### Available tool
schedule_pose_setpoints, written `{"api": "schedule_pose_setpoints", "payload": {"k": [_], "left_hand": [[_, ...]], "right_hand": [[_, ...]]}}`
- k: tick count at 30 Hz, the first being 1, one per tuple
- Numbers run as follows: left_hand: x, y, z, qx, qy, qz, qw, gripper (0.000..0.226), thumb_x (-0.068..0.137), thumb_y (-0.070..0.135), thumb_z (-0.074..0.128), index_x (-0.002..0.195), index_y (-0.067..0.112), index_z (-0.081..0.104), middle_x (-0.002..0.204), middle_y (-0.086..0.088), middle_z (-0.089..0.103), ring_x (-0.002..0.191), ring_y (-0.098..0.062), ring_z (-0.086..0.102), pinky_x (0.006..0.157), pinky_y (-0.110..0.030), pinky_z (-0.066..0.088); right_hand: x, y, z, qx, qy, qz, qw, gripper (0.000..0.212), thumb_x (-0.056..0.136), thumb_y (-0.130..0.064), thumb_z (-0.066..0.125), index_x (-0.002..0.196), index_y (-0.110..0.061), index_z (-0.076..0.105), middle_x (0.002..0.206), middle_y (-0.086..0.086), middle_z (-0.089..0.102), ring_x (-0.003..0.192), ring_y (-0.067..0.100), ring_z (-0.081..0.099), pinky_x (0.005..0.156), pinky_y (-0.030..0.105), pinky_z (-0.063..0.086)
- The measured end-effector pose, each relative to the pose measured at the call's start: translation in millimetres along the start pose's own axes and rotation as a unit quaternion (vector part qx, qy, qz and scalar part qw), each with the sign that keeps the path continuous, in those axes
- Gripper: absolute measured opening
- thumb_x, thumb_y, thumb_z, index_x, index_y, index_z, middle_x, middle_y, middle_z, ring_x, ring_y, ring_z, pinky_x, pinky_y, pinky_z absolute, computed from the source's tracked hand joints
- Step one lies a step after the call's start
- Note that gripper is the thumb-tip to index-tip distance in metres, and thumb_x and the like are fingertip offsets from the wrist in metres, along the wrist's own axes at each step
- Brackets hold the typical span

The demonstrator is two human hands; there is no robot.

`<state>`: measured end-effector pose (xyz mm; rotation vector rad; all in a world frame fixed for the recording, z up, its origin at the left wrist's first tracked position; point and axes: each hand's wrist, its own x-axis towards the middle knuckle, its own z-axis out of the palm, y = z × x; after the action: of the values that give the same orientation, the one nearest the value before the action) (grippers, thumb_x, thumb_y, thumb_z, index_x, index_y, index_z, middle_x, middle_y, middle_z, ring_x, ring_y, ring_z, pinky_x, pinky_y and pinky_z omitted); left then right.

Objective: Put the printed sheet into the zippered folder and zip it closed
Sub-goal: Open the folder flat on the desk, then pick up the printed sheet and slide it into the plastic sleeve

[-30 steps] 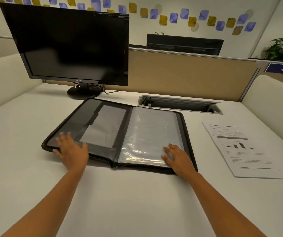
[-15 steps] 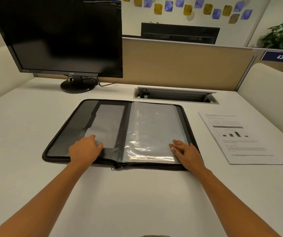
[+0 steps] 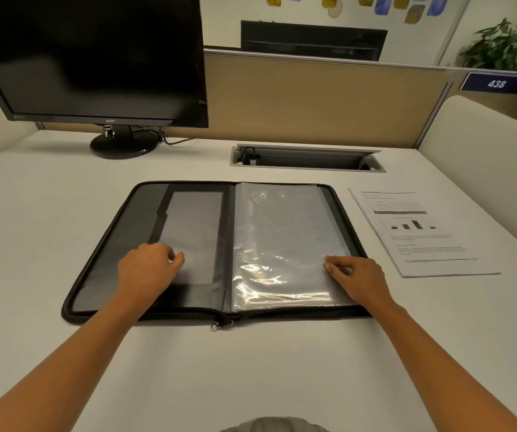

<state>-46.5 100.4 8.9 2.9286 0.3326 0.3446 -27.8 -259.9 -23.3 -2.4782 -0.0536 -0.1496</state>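
The zippered folder (image 3: 117,235) lies open on the bench (image 3: 251,369), the left hand (image 3: 146,269) with loosely curled fingers on its left pocket (image 3: 191,222), the right hand (image 3: 360,275) with fingers together on the clear sleeves (image 3: 282,232), probably steadying it for the printed sheet (image 3: 419,235) lying just to its right.

L hand (image 3: 145,271), R hand (image 3: 361,277) & forearms (image 3: 92,350) bare; grey cloth (image 3: 271,425) at btm edge.

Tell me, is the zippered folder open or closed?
Open. The folder lies spread flat on the desk, both inner halves showing, its clear sleeves facing up.
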Motion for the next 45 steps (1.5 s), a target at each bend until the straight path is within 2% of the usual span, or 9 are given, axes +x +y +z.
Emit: {"api": "schedule_pose_setpoints", "payload": {"k": [8, 13, 18, 21, 27, 29, 35, 38, 45], "left_hand": [[18.5, 58.4, 3.3, -0.215, -0.058, 0.037, 0.974, 0.027, 0.090, 0.026, 0.054, 0.077, 0.006, 0.067, 0.066, -0.006, 0.065, 0.063, -0.020, 0.059, 0.057, -0.025, 0.044], [32.1, 120.8, 12.2, -0.449, -0.237, -0.009, 0.862, 0.021, 0.090, 0.018, 0.057, 0.087, -0.001, 0.066, 0.076, -0.012, 0.068, 0.068, -0.020, 0.066, 0.057, -0.018, 0.055], [51.3, 191.1, 12.7, -0.511, -0.331, -0.042, 0.792, 0.025, 0.091, 0.020, 0.055, 0.094, -0.003, 0.064, 0.082, -0.014, 0.068, 0.073, -0.023, 0.068, 0.064, -0.024, 0.057], [57.4, 235.8, 17.6, -0.533, -0.360, -0.057, 0.763, 0.025, 0.093, 0.020, 0.052, 0.094, -0.003, 0.062, 0.081, -0.013, 0.066, 0.071, -0.022, 0.066, 0.061, -0.023, 0.056], [52.2, 319.7, 38.9, -0.505, -0.407, -0.083, 0.757, 0.019, 0.090, 0.019, 0.057, 0.093, 0.000, 0.057, 0.076, -0.009, 0.057, 0.061, -0.015, 0.055, 0.052, -0.017, 0.050], [48.9, 340.3, 45.0, -0.497, -0.417, -0.089, 0.756, 0.016, 0.089, 0.021, 0.058, 0.083, 0.006, 0.053, 0.075, -0.006, 0.051, 0.062, -0.013, 0.048, 0.062, -0.019, 0.048], [35.1, 378.4, 63.4, -0.515, -0.452, -0.104, 0.721, 0.050, 0.089, 0.025, 0.057, 0.131, 0.004, 0.041, 0.128, -0.017, 0.052, 0.092, -0.020, 0.053, 0.077, -0.027, 0.044], [32.0, 388.9, 68.8, -0.541, -0.432, -0.122, 0.711, 0.047, 0.089, 0.022, 0.057, 0.130, 0.004, 0.041, 0.135, -0.010, 0.049, 0.119, -0.026, 0.048, 0.090, -0.028, 0.040], [30.9, 395.7, 74.5, -0.560, -0.410, -0.141, 0.706, 0.041, 0.090, 0.020, 0.055, 0.127, 0.005, 0.045, 0.133, -0.009, 0.051, 0.115, -0.025, 0.049, 0.084, -0.028, 0.039]], "right_hand": [[24.6, -2.9, -18.6, 0.031, 0.009, 0.050, 0.998, 0.026, 0.087, -0.032, 0.057, 0.101, -0.013, 0.068, 0.096, 0.004, 0.069, 0.084, 0.013, 0.057, 0.081, 0.025, 0.042], [32.8, 17.4, -41.6, 0.042, 0.048, 0.089, 0.994, 0.023, 0.088, -0.027, 0.057, 0.092, -0.007, 0.068, 0.078, 0.007, 0.067, 0.075, 0.019, 0.062, 0.069, 0.021, 0.042], [46.5, 52.8, -71.6, 0.045, 0.122, 0.133, 0.983, 0.021, 0.087, -0.017, 0.058, 0.094, 0.000, 0.067, 0.092, 0.019, 0.070, 0.078, 0.021, 0.059, 0.077, 0.026, 0.044], [57.9, 80.7, -91.2, 0.037, 0.161, 0.179, 0.970, 0.022, 0.084, -0.014, 0.062, 0.101, -0.001, 0.066, 0.107, 0.021, 0.066, 0.096, 0.030, 0.061, 0.084, 0.030, 0.044], [73.9, 131.9, -128.3, -0.044, 0.196, 0.263, 0.944, 0.039, 0.083, -0.014, 0.063, 0.118, 0.001, 0.054, 0.127, 0.023, 0.052, 0.117, 0.039, 0.048, 0.096, 0.044, 0.041], [76.4, 145.3, -136.6, -0.085, 0.183, 0.287, 0.937, 0.045, 0.084, -0.017, 0.062, 0.123, 0.002, 0.049, 0.130, 0.024, 0.048, 0.121, 0.039, 0.043, 0.097, 0.047, 0.040], [82.8, 165.3, -143.6, -0.140, 0.117, 0.351, 0.918, 0.057, 0.089, -0.038, 0.053, 0.129, 0.000, 0.038, 0.130, 0.023, 0.049, 0.121, 0.039, 0.044, 0.100, 0.047, 0.035], [86.0, 166.3, -141.5, -0.165, 0.119, 0.347, 0.915, 0.057, 0.089, -0.039, 0.051, 0.128, 0.000, 0.038, 0.130, 0.023, 0.048, 0.121, 0.038, 0.043, 0.099, 0.048, 0.035], [92.9, 166.3, -143.8, -0.147, 0.121, 0.387, 0.902, 0.051, 0.089, -0.034, 0.052, 0.126, 0.001, 0.042, 0.131, 0.022, 0.045, 0.122, 0.039, 0.039, 0.099, 0.049, 0.035]]}}
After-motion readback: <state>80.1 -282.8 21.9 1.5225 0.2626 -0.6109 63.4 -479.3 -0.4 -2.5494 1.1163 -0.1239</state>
